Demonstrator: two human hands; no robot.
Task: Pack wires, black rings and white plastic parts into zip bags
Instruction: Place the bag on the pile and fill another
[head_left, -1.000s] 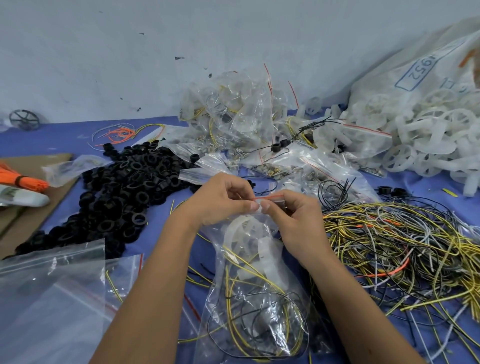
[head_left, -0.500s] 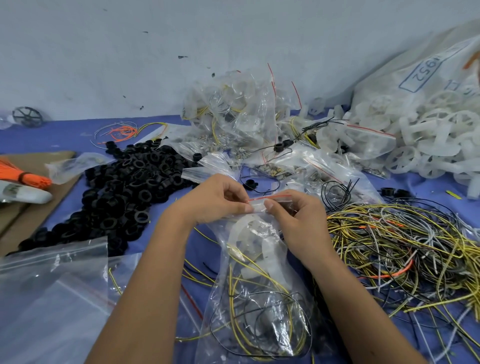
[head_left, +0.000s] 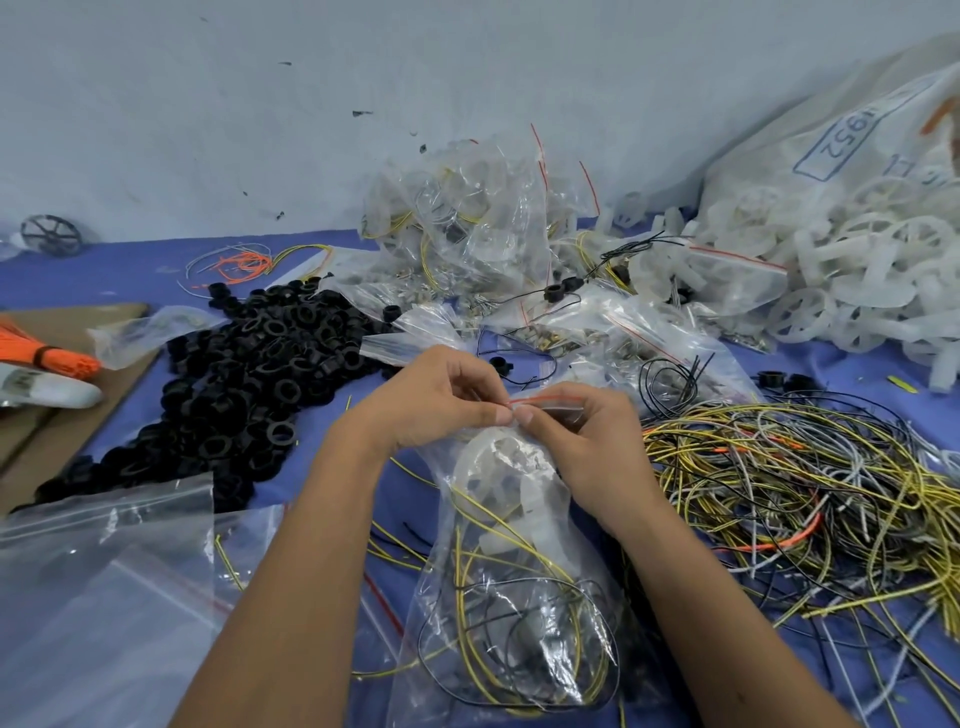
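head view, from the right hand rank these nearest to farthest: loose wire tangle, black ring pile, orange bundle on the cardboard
From the right hand:
1. Loose wire tangle, just to its right on the blue table.
2. Black ring pile, to the left, beyond the left hand.
3. Orange bundle, far left on the cardboard.
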